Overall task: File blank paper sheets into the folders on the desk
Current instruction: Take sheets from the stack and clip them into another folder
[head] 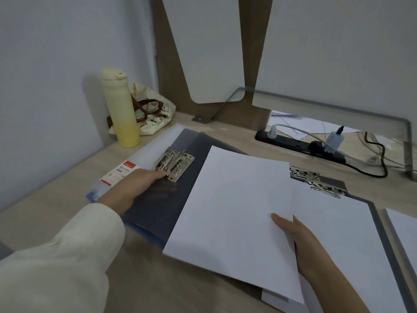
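Observation:
An open dark blue folder [158,206] lies in the middle of the desk with its metal clamp [174,162] near the top. My left hand [135,186] rests on the folder, fingertips on the clamp's lever. My right hand [300,240] pinches a blank white sheet [232,215] by its right edge, holding it slanted over the folder. Under that hand lies a second folder [383,233] with white paper [343,233] in it and its own clamp [316,181]. Another stack of paper [404,231] shows at the right edge.
A yellow bottle [123,109] and a cream tote bag [153,114] stand at the back left. A black power strip [300,145] with plugs and cables runs along the back right. A labelled folder cover [126,170] sticks out left of the clamp.

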Demonstrator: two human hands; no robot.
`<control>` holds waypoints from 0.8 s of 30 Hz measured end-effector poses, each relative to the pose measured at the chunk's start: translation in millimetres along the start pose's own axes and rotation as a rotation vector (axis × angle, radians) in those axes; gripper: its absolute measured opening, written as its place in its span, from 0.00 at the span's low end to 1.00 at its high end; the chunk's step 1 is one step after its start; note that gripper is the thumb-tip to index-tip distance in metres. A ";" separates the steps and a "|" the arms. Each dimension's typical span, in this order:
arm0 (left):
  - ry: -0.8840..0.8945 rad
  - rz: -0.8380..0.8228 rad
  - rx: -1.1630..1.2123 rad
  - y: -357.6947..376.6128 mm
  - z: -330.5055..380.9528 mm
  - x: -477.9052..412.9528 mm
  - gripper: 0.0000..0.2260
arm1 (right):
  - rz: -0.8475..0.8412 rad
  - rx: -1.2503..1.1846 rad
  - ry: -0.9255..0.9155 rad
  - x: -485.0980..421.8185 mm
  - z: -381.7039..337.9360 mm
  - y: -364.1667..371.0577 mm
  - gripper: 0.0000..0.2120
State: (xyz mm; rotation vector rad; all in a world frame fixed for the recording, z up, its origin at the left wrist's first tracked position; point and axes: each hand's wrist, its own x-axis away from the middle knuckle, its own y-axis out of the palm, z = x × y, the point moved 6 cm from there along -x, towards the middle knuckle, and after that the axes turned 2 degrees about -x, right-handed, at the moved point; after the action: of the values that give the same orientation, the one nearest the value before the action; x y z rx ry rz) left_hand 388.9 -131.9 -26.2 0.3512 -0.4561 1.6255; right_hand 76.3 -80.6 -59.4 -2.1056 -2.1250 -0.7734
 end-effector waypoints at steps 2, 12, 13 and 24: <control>-0.004 0.011 0.007 -0.5 -2.5 -1.3 0.12 | 0.008 -0.004 0.003 1.1 0.1 -0.4 0.07; -0.010 -0.030 -0.037 4.6 -6.2 6.3 0.16 | 0.011 0.037 -0.003 4.0 0.3 -4.6 0.08; -0.036 -0.062 -0.104 5.2 -3.3 8.1 0.20 | 0.012 0.038 0.001 4.3 0.3 -5.5 0.08; 0.108 0.017 -0.613 25.6 64.7 -12.0 0.26 | -0.010 0.093 0.032 5.4 1.5 -2.7 0.10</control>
State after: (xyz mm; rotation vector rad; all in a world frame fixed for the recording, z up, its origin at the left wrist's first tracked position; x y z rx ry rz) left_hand 362.2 -175.8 22.3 -0.1998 -0.8420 1.4298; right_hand 73.9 -75.0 -59.4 -2.0242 -2.1136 -0.6905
